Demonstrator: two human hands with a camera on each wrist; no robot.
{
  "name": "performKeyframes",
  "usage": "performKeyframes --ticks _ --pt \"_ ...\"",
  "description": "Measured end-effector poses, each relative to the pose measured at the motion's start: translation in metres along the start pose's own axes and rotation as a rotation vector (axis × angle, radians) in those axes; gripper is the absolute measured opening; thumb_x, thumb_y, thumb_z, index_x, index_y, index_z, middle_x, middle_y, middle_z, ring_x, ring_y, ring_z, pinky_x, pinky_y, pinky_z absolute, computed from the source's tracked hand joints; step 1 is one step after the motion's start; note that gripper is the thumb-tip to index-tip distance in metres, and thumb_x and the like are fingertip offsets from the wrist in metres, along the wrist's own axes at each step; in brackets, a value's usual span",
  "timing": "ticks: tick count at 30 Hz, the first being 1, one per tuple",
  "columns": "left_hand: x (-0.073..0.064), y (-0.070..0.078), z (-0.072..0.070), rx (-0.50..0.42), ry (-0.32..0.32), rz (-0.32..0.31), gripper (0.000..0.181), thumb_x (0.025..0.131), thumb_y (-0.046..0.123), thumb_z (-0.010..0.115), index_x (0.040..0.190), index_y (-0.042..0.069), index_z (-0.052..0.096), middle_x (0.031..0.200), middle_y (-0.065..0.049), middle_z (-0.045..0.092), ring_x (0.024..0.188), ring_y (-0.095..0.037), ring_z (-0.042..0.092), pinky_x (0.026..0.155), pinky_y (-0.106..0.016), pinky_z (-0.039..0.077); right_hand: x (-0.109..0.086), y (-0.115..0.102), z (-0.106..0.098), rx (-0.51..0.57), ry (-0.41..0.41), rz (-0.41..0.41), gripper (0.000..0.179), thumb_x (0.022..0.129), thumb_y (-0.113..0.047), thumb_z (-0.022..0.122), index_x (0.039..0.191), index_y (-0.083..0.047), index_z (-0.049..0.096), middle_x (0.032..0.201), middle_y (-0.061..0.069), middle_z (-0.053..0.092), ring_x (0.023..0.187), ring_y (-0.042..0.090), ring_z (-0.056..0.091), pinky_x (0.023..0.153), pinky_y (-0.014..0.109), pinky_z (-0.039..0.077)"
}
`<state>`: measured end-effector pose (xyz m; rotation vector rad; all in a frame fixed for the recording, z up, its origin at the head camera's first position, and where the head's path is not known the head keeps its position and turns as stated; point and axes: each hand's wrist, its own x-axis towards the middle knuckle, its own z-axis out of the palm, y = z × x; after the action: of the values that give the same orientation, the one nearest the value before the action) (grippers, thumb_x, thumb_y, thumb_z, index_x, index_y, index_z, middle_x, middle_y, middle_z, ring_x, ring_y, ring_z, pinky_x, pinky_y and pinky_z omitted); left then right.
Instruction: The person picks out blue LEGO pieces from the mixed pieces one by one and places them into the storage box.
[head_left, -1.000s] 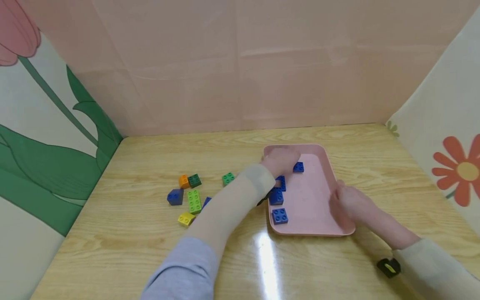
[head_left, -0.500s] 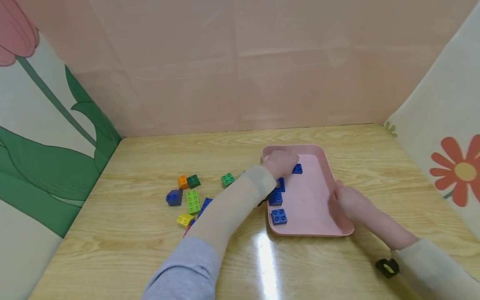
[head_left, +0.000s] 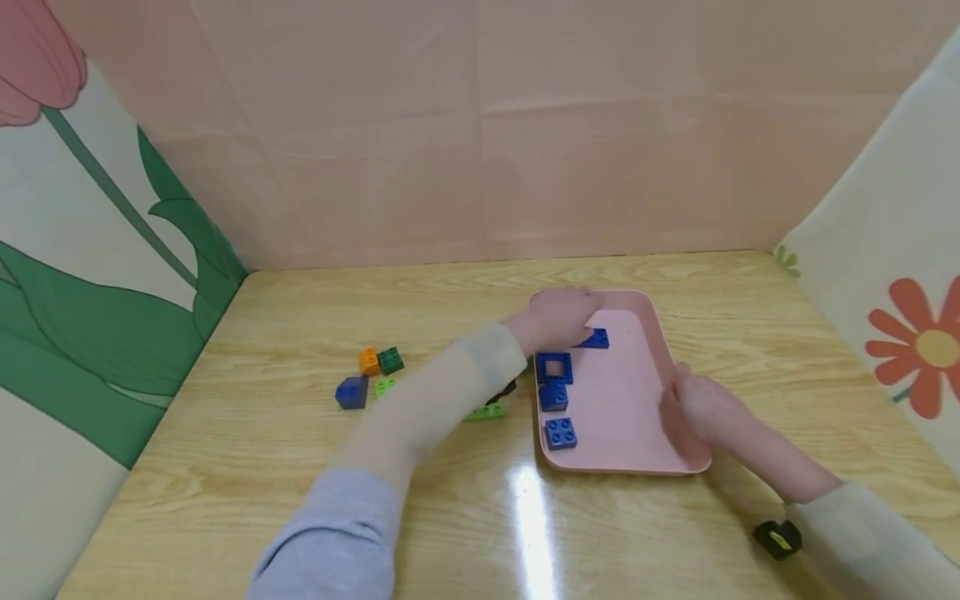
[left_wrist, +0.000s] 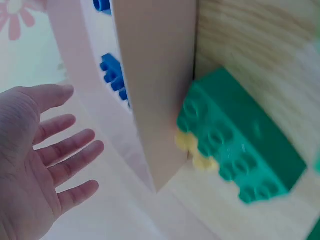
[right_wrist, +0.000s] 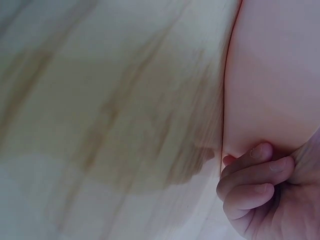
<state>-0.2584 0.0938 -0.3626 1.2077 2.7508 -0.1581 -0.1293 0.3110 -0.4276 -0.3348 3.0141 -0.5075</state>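
Observation:
My left hand [head_left: 557, 318] hovers over the far left corner of a pink tray [head_left: 622, 392], its fingers extended and holding nothing in the left wrist view. Beneath those fingers lies a flat blue brick [head_left: 597, 338], partly covered by the hand. Along the tray's left side sit a square blue frame brick [head_left: 555, 357], a blue block [head_left: 553, 397] and a four-stud blue brick [head_left: 560, 433]. My right hand [head_left: 708, 408] grips the tray's right wall; in the right wrist view its curled fingers [right_wrist: 250, 172] lie against the tray's outside [right_wrist: 270, 90].
Left of the tray lie a dark blue brick [head_left: 351, 392], an orange brick [head_left: 369, 362] and a dark green brick [head_left: 390, 360]. My left forearm [head_left: 427, 408] covers other bricks. A green brick [left_wrist: 240, 140] stands close outside the tray wall, with a yellow one [left_wrist: 192, 147] behind.
The left hand has come away from the bricks in the tray and its wrist has shifted left, uncovering the frame brick and more of the flat blue brick. The right hand stays put.

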Motion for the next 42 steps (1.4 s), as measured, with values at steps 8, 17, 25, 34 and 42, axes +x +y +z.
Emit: performKeyframes --ticks 8,17,25,34,42 --pt "-0.044 -0.022 -0.014 0.028 0.066 0.096 0.051 0.101 0.037 0.050 0.146 0.014 0.042 0.137 -0.006 0.052 0.117 -0.017 0.054 0.094 -0.030 0.045 0.000 0.001 0.002 0.004 0.016 -0.021 0.011 0.096 -0.005 0.041 0.090 0.004 0.039 0.063 0.009 0.051 0.059 0.028 0.056 0.055 0.047 0.048" --pt "-0.109 -0.049 -0.017 -0.070 0.159 0.124 0.046 0.099 0.036 0.055 0.137 0.011 0.050 0.126 -0.004 0.057 0.103 -0.014 0.058 0.086 -0.028 0.049 -0.003 0.005 -0.001 -0.008 0.024 -0.031 0.009 0.095 -0.002 0.042 0.090 0.005 0.039 0.062 0.007 0.049 0.056 0.023 0.051 0.050 0.042 0.045" --pt "-0.155 -0.078 -0.003 -0.195 0.219 0.069 0.044 0.098 0.034 0.059 0.134 0.009 0.054 0.126 -0.006 0.058 0.105 -0.017 0.060 0.087 -0.032 0.050 -0.008 0.009 -0.004 -0.010 0.009 0.005 0.012 0.096 -0.005 0.042 0.089 0.004 0.040 0.063 0.008 0.050 0.058 0.024 0.052 0.052 0.043 0.045" --pt "-0.200 -0.119 0.008 -0.329 0.311 -0.079 0.045 0.097 0.033 0.061 0.134 0.009 0.053 0.129 -0.008 0.057 0.110 -0.023 0.059 0.088 -0.043 0.049 -0.010 0.009 -0.003 -0.014 0.017 -0.017 0.011 0.096 -0.004 0.041 0.090 0.005 0.041 0.063 0.006 0.048 0.057 0.021 0.049 0.051 0.040 0.044" --pt "-0.226 -0.149 0.017 -0.421 0.255 -0.237 0.052 0.096 0.036 0.062 0.137 0.007 0.049 0.133 -0.013 0.054 0.117 -0.030 0.054 0.092 -0.049 0.046 -0.010 0.007 -0.003 -0.018 0.012 0.004 0.013 0.097 -0.005 0.040 0.088 0.004 0.040 0.062 0.008 0.049 0.057 0.024 0.053 0.053 0.045 0.047"
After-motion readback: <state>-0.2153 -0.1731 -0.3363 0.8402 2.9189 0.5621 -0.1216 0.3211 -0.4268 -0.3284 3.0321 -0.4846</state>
